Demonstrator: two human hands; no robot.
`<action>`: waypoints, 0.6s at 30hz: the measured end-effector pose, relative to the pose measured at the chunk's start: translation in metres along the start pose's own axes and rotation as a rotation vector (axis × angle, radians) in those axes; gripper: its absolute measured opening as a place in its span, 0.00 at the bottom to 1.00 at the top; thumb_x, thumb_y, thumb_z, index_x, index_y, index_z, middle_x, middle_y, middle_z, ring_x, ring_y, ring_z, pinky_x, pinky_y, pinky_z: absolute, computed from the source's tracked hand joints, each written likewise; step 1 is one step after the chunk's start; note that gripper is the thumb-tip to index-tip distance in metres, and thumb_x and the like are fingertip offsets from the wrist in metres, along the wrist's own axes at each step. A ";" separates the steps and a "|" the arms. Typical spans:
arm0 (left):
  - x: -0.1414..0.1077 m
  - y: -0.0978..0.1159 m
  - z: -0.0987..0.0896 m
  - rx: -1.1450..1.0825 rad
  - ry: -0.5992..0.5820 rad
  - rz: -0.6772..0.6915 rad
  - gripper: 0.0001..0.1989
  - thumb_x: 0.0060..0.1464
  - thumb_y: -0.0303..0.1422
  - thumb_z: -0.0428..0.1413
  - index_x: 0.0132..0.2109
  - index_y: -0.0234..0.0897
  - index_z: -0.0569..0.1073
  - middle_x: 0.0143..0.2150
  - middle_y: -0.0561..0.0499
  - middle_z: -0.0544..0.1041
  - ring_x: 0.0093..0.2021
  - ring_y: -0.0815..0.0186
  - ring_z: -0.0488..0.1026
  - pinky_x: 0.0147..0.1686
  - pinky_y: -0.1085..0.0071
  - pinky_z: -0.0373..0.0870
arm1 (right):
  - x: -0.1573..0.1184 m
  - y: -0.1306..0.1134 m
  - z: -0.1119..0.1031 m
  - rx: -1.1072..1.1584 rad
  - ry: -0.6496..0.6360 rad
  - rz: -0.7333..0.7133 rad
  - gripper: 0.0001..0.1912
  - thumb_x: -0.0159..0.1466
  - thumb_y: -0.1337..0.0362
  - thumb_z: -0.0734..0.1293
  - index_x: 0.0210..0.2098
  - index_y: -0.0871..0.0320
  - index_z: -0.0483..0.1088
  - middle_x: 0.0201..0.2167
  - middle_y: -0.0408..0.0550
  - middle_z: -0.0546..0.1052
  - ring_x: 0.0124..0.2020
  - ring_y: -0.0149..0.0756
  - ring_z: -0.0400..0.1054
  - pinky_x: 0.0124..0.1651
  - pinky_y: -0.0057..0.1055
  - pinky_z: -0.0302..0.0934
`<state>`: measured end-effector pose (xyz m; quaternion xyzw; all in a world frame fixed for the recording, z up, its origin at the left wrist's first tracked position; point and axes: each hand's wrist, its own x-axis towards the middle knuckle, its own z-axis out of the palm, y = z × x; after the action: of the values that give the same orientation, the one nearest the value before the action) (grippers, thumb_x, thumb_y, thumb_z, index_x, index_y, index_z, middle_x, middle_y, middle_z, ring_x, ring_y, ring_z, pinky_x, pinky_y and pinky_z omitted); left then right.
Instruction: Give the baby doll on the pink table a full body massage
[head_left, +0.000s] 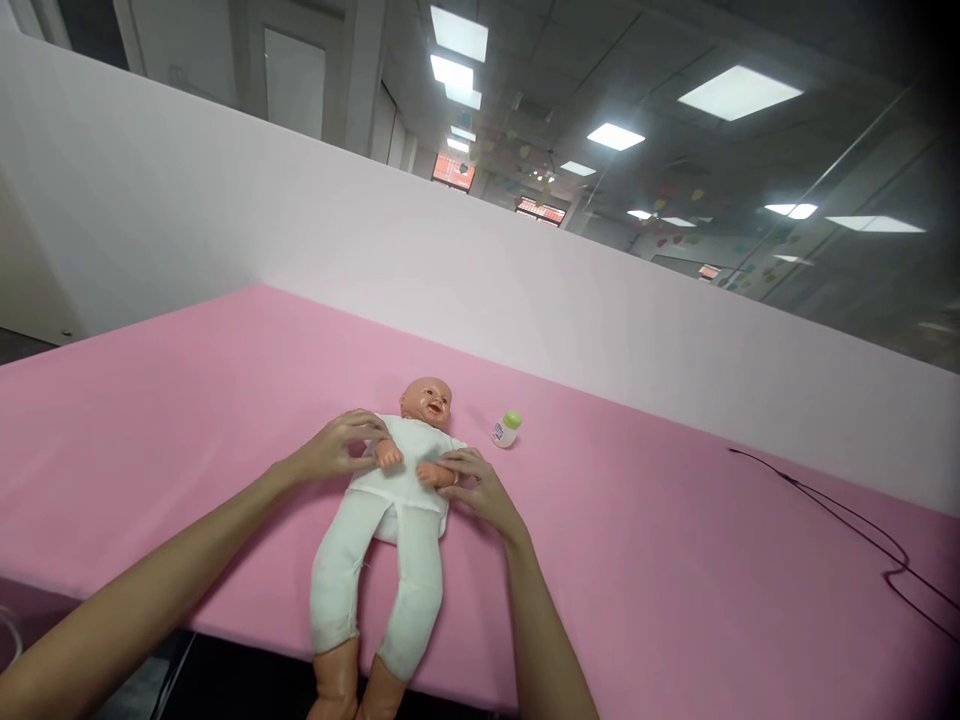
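Observation:
A baby doll (411, 460) in a white cloth suit lies on its back on a pink-covered table (622, 560). Its head points to the far side and its bare feet hang past the near edge. My left hand (346, 445) is closed around the doll's arm on the left, just above its small hand. On the other side, my right hand (484, 490) holds the doll's other arm near the wrist, thumb below and fingers above. Both doll forearms are bent in over its chest. A small bottle (507, 430) with a green cap stands right of the doll's head.
A white partition (465, 290) runs along the table's far edge. Thin black cables (840, 505) lie on the table at the right. Beyond the partition are ceiling lights and a glass wall with coloured stickers.

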<state>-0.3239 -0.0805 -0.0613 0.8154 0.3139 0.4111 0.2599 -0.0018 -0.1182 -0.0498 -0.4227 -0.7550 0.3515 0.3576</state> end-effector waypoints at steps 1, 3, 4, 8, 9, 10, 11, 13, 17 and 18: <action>0.001 -0.001 0.002 -0.055 0.095 -0.058 0.16 0.56 0.44 0.64 0.49 0.43 0.83 0.52 0.42 0.80 0.54 0.51 0.74 0.58 0.56 0.69 | 0.002 0.004 -0.002 0.079 0.089 0.032 0.22 0.56 0.55 0.79 0.50 0.47 0.81 0.53 0.49 0.80 0.57 0.50 0.69 0.62 0.47 0.62; 0.002 -0.006 0.004 -0.222 0.343 -0.202 0.17 0.55 0.46 0.64 0.47 0.40 0.82 0.50 0.44 0.81 0.51 0.52 0.76 0.56 0.57 0.71 | 0.005 0.016 -0.008 0.272 0.336 0.095 0.27 0.54 0.53 0.80 0.52 0.51 0.80 0.54 0.52 0.80 0.55 0.50 0.71 0.59 0.46 0.65; 0.003 -0.010 0.005 -0.325 0.473 -0.282 0.18 0.54 0.47 0.64 0.46 0.39 0.81 0.48 0.44 0.81 0.50 0.53 0.77 0.55 0.58 0.72 | 0.007 0.024 -0.012 0.368 0.465 0.133 0.29 0.54 0.51 0.79 0.52 0.53 0.78 0.54 0.53 0.80 0.55 0.50 0.72 0.58 0.45 0.67; 0.004 -0.031 0.003 -0.703 0.826 -0.632 0.23 0.46 0.51 0.68 0.37 0.36 0.76 0.37 0.47 0.79 0.42 0.57 0.78 0.46 0.60 0.76 | 0.007 0.054 -0.025 0.588 0.798 0.413 0.28 0.59 0.45 0.72 0.53 0.54 0.76 0.55 0.56 0.79 0.56 0.51 0.74 0.52 0.44 0.73; 0.004 -0.034 0.001 -0.759 0.848 -0.689 0.23 0.45 0.51 0.68 0.37 0.36 0.75 0.36 0.47 0.78 0.41 0.58 0.78 0.45 0.60 0.76 | 0.006 0.059 -0.027 0.617 0.816 0.483 0.27 0.60 0.45 0.71 0.52 0.53 0.77 0.54 0.57 0.79 0.57 0.52 0.74 0.51 0.44 0.74; 0.004 -0.036 -0.001 -0.792 0.851 -0.717 0.24 0.44 0.51 0.69 0.37 0.36 0.75 0.36 0.47 0.78 0.40 0.58 0.78 0.44 0.61 0.76 | 0.005 0.061 -0.029 0.647 0.827 0.526 0.26 0.60 0.46 0.70 0.52 0.53 0.77 0.54 0.57 0.79 0.57 0.52 0.74 0.50 0.44 0.74; 0.004 -0.037 -0.003 -0.801 0.842 -0.710 0.25 0.43 0.50 0.69 0.39 0.37 0.75 0.37 0.47 0.78 0.41 0.58 0.78 0.44 0.61 0.76 | 0.005 0.061 -0.029 0.676 0.825 0.527 0.25 0.60 0.46 0.71 0.52 0.52 0.77 0.54 0.56 0.79 0.57 0.52 0.74 0.51 0.44 0.74; 0.005 -0.033 -0.005 -0.752 0.787 -0.607 0.26 0.43 0.49 0.71 0.43 0.37 0.76 0.41 0.46 0.79 0.43 0.58 0.78 0.45 0.61 0.76 | 0.005 0.052 -0.028 0.700 0.792 0.411 0.27 0.59 0.46 0.72 0.54 0.51 0.76 0.57 0.54 0.78 0.59 0.50 0.72 0.55 0.44 0.72; 0.007 -0.015 -0.003 -0.517 0.533 -0.312 0.20 0.46 0.45 0.71 0.42 0.39 0.80 0.45 0.44 0.81 0.47 0.53 0.78 0.50 0.57 0.74 | 0.005 0.013 -0.017 0.525 0.513 0.065 0.29 0.53 0.51 0.79 0.53 0.50 0.78 0.60 0.52 0.77 0.63 0.51 0.68 0.63 0.47 0.64; 0.007 -0.010 -0.002 -0.453 0.435 -0.255 0.18 0.47 0.44 0.70 0.42 0.40 0.81 0.46 0.43 0.81 0.48 0.52 0.77 0.52 0.56 0.74 | 0.003 0.003 -0.013 0.436 0.389 0.028 0.26 0.52 0.54 0.81 0.50 0.50 0.80 0.58 0.52 0.78 0.62 0.51 0.68 0.64 0.47 0.63</action>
<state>-0.3253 -0.0687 -0.0642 0.5842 0.3623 0.5990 0.4105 0.0093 -0.1109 -0.0450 -0.4054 -0.5730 0.4228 0.5732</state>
